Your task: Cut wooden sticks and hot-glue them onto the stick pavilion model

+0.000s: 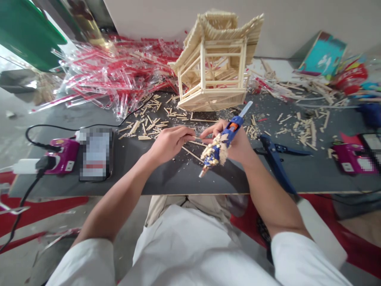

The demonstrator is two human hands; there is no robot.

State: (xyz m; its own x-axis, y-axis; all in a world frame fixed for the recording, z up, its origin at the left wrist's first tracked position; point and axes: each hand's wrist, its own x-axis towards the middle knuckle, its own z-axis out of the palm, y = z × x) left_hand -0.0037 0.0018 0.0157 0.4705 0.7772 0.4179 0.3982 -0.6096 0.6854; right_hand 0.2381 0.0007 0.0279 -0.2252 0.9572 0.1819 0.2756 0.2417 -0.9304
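My left hand (174, 142) is closed in a pinch over the table. A thin wooden stick (197, 138) shows between its fingertips and those of my right hand. My right hand (235, 139) holds a blue glue gun (222, 146), its nozzle pointing down toward me and a clear glue stick coming out of its back end. Pale, crusted material covers much of the gun's body. More thin sticks (192, 154) lie just below my fingers. Behind my hands stands a house-like model (208, 93) of wooden sticks with a flared roof.
Red and clear plastic wrappers (119, 71) are heaped at the back left. Short stick pieces (145, 125) are scattered about. Blue-handled cutters (275, 163) lie at right. A phone (95, 155) and a purple power adapter (62, 155) with cables sit at left. Another purple adapter (353, 159) is far right.
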